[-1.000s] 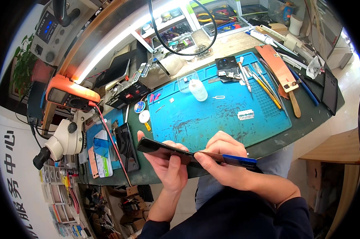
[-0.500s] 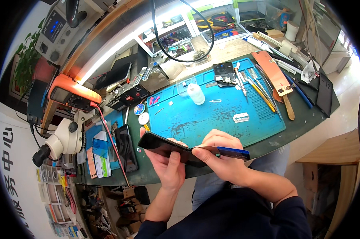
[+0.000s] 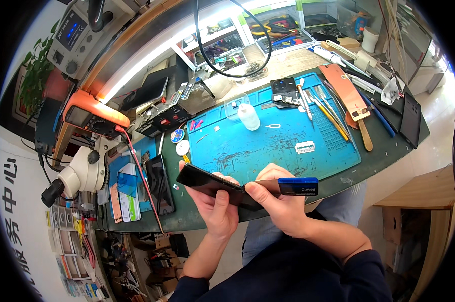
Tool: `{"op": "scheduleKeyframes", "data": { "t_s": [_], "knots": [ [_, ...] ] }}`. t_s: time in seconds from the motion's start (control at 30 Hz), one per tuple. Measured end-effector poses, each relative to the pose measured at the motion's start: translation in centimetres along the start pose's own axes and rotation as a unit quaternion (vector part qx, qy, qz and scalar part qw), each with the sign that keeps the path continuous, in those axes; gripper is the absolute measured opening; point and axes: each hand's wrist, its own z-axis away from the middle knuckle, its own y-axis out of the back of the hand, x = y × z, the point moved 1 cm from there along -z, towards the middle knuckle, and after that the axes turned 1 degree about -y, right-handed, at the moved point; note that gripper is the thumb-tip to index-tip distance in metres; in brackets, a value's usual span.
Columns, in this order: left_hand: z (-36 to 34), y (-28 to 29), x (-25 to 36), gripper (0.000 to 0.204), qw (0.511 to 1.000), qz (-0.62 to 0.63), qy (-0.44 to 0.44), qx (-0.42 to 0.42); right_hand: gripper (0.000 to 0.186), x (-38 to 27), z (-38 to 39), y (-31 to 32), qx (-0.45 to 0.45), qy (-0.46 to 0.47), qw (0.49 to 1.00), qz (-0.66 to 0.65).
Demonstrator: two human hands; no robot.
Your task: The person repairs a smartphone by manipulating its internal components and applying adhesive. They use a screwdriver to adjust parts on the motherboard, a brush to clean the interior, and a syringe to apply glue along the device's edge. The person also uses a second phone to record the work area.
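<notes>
A black smartphone [image 3: 203, 182] lies tilted in my left hand [image 3: 218, 214], whose thumb presses along its near side while the fingers wrap the far side. My right hand [image 3: 282, 209] pinches a thin flat metal pry tool [image 3: 299, 186] with a blue handle. The tool's handle sticks out to the right, and its blade runs left under my thumb toward the phone's right end. Where the blade's tip meets the phone is hidden by my right thumb and fingers. Both hands are above the near edge of the blue work mat [image 3: 267, 156].
On the mat stand a white bottle [image 3: 249, 117], a razor blade [image 3: 305, 147] and a SIM pin [image 3: 273, 126]. Tweezers and pen-like tools lie right, beside an orange phone panel [image 3: 340, 88]. At left are an orange multimeter [image 3: 96, 115], a microscope [image 3: 81, 171] and a dark phone [image 3: 159, 183].
The pry tool has rolled so its broad face now shows, and its handle sits slightly higher and farther right. My left hand and the phone have shifted a little to the right.
</notes>
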Motion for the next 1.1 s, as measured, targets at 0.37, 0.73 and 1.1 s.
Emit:
{"op": "scheduleKeyframes", "data": {
  "t_s": [0.37,0.73,1.1],
  "knots": [
    [-0.2,0.1,-0.1,0.103,0.999,-0.029,-0.006,-0.026,0.008,0.1,-0.5,0.0,0.018,0.059,0.998,0.022],
    [-0.2,0.6,-0.4,0.099,0.999,-0.049,0.008,-0.012,0.008,0.4,-1.3,0.2,0.006,0.060,0.998,0.014],
    [-0.4,0.6,-0.2,0.099,0.999,-0.037,0.009,0.003,0.012,0.7,-0.5,-0.9,0.046,0.024,0.999,-0.013]
  ]
}}
